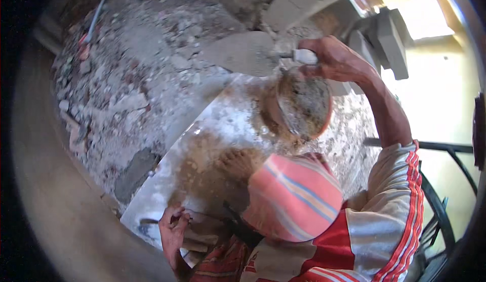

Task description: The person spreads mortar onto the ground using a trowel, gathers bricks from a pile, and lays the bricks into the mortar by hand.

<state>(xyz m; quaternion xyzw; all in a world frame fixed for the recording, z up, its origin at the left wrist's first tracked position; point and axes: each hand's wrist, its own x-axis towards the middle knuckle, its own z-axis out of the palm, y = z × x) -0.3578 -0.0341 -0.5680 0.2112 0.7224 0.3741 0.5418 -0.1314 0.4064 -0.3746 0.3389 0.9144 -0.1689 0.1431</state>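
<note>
My right hand (336, 62), its arm stretched forward, is closed around the pale handle of a trowel (243, 53). The broad blade is coated grey and points left, over the rubble and close to the far wall's foot. Just below the trowel is a round orange-rimmed pan (328, 122) with grey-brown mortar-like stuff inside. At the lower left, my left hand (173, 225) is held low above the pale board (223, 115), with curled fingers pinched together. What they hold, if anything, is too small to name.
Rubble (136, 74) covers the ground left of the board, with a grey mortar patch (135, 175) by its edge. Bare feet (238, 163) rest on the board behind a striped pink cloth (296, 198). Grey blocks (390, 44) stand far right; a dark metal frame (445, 221) is nearer.
</note>
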